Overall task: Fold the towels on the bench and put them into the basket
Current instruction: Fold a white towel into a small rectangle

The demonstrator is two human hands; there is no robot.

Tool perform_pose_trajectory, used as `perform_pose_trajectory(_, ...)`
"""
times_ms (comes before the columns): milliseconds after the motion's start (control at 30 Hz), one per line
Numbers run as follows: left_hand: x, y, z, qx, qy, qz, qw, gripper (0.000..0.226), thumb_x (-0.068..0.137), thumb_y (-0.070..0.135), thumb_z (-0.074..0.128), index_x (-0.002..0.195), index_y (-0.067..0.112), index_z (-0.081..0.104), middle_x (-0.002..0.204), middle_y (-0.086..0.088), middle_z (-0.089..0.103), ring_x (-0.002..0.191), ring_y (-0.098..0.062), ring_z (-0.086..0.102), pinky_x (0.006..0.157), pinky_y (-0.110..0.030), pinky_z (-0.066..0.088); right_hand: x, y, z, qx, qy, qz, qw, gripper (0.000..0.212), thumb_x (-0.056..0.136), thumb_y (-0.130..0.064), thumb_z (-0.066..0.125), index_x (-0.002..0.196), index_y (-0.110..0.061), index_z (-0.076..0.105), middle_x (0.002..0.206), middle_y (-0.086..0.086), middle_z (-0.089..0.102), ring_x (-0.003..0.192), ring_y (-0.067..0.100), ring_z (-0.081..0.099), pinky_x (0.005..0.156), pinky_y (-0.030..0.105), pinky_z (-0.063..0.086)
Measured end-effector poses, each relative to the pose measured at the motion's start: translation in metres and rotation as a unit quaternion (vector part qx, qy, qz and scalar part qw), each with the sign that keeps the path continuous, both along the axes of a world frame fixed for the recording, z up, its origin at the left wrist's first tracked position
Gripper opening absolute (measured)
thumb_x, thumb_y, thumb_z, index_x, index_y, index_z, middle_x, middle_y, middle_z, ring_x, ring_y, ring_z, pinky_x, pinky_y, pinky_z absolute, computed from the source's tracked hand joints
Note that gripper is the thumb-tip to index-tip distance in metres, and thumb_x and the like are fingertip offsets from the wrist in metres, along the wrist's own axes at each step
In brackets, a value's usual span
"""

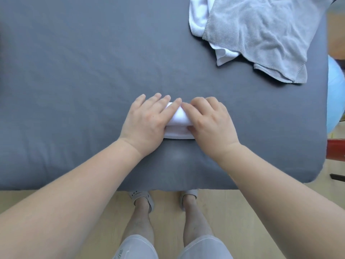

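Observation:
A small white towel (178, 122), folded into a thick bundle, lies on the grey bench (74, 81) near its front edge. My left hand (147, 120) lies flat over the towel's left part with straight fingers pressing it down. My right hand (209, 122) covers the right part, its fingers curled at the bundle's top edge and the thumb against the fold. Most of the towel is hidden under both hands. A loose grey towel (261, 34) lies at the back right over a crumpled white towel (198, 17). No basket is in view.
The bench's right edge runs close to the grey towel. Beyond it stand a light blue ball (335, 94) and something red (336, 149). Wooden floor (56, 199) and my legs in white slippers show below the front edge.

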State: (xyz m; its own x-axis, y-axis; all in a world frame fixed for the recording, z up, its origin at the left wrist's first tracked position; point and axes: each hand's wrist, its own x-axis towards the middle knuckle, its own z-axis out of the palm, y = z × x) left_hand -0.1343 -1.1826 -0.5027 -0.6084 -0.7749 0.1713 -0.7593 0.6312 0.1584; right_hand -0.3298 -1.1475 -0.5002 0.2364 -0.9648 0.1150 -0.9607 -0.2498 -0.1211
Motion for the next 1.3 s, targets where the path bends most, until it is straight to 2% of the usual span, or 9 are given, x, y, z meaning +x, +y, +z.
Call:
perform_pose_trajectory(167, 0.010, 0.035, 0.004, 0.147, -0.067, -0.003, 0.987, 0.084, 0.081, 0.035, 0.060, 0.155, 0.011, 0.030, 0.163, -0.011, 0.024, 0.151, -0.033, 0.022, 0.118, -0.062, 0.019, 0.003, 0.037, -0.016, -0.046, -0.009, 0.006, 0.999, 0.045, 0.095, -0.007, 0.045, 0.138, -0.009, 0.059, 0.141, 0.010, 0.058, 0.124, 0.035, 0.057, 0.104, 0.046, 0.043)
perform_pose_trajectory(367, 0.014, 0.052, -0.010, 0.191, -0.144, 0.006, 0.971, 0.106, 0.082, 0.074, 0.042, 0.160, 0.019, -0.004, 0.166, -0.004, -0.017, 0.153, -0.024, -0.016, 0.119, -0.063, -0.004, 0.011, 0.077, -0.018, 0.197, 0.032, 0.001, 0.980, 0.086, 0.095, -0.057, 0.040, 0.160, -0.008, 0.011, 0.168, 0.012, -0.002, 0.156, 0.031, -0.002, 0.123, 0.059, 0.010)
perform_pose_trajectory(467, 0.012, 0.054, -0.016, 0.209, -0.164, 0.025, 0.964, 0.101, 0.084, 0.076, 0.028, 0.159, 0.019, -0.009, 0.164, -0.003, -0.025, 0.151, -0.023, -0.024, 0.119, -0.064, -0.005, 0.016, 0.068, -0.004, 0.222, 0.014, -0.021, 0.975, 0.084, 0.095, -0.057, 0.034, 0.160, -0.009, 0.011, 0.169, 0.012, -0.003, 0.156, 0.030, -0.007, 0.122, 0.062, 0.005)
perform_pose_trajectory(700, 0.010, 0.058, -0.021, 0.216, -0.126, 0.034, 0.968, 0.083, 0.097, 0.057, 0.033, 0.159, 0.021, -0.009, 0.165, 0.000, -0.024, 0.151, -0.020, -0.023, 0.119, -0.063, -0.007, 0.041, 0.002, 0.012, 0.156, 0.020, -0.091, 0.983, 0.077, 0.102, -0.059, 0.015, 0.161, -0.010, 0.005, 0.169, 0.010, -0.007, 0.155, 0.027, -0.011, 0.122, 0.058, -0.007)
perform_pose_trajectory(833, 0.015, 0.047, -0.014, 0.198, -0.056, 0.019, 0.978, 0.067, 0.094, 0.036, 0.034, 0.158, 0.016, 0.024, 0.168, -0.005, 0.001, 0.155, -0.023, 0.001, 0.118, -0.066, 0.009, 0.037, -0.001, -0.020, 0.193, 0.008, -0.111, 0.975, 0.076, 0.101, -0.061, 0.007, 0.161, -0.014, -0.001, 0.169, 0.006, -0.011, 0.154, 0.024, -0.017, 0.122, 0.057, -0.010)
perform_pose_trajectory(933, 0.018, 0.035, -0.011, 0.115, 0.018, -0.011, 0.993, 0.050, 0.092, 0.022, 0.038, 0.135, 0.010, 0.060, 0.160, -0.015, 0.031, 0.148, -0.032, 0.029, 0.115, -0.065, 0.022, 0.036, 0.002, -0.027, 0.182, -0.014, -0.107, 0.977, 0.076, 0.101, -0.062, 0.007, 0.161, -0.016, -0.001, 0.169, 0.005, -0.010, 0.154, 0.024, -0.016, 0.122, 0.056, -0.012)
perform_pose_trajectory(1000, 0.014, 0.022, -0.007, 0.080, 0.066, 0.006, 0.995, 0.043, 0.094, 0.020, 0.038, 0.124, 0.006, 0.066, 0.156, -0.017, 0.037, 0.146, -0.033, 0.034, 0.116, -0.062, 0.022, 0.035, 0.002, -0.029, 0.177, -0.015, -0.104, 0.979, 0.075, 0.101, -0.061, 0.010, 0.160, -0.016, -0.002, 0.169, 0.005, -0.009, 0.155, 0.025, -0.015, 0.122, 0.057, -0.010)
perform_pose_trajectory(1100, -0.009, 0.002, 0.005, 0.112, 0.105, 0.090, 0.984, 0.048, 0.100, 0.029, 0.033, 0.138, 0.007, 0.054, 0.160, -0.013, 0.031, 0.150, -0.029, 0.025, 0.120, -0.056, 0.013, 0.036, 0.003, -0.032, 0.181, -0.018, -0.105, 0.978, 0.071, 0.101, -0.058, 0.005, 0.158, -0.017, -0.009, 0.168, 0.005, -0.012, 0.153, 0.024, -0.019, 0.122, 0.057, -0.010)
perform_pose_trajectory(1300, -0.024, -0.006, -0.028, 0.182, -0.056, 0.094, 0.977, 0.066, 0.101, 0.053, 0.011, 0.159, 0.022, 0.012, 0.168, 0.004, 0.002, 0.154, -0.019, -0.004, 0.120, -0.058, -0.007, 0.022, 0.008, -0.037, 0.182, -0.074, -0.095, 0.976, 0.075, 0.099, -0.051, 0.020, 0.160, -0.013, -0.002, 0.168, 0.008, -0.010, 0.154, 0.024, -0.019, 0.123, 0.055, -0.010)
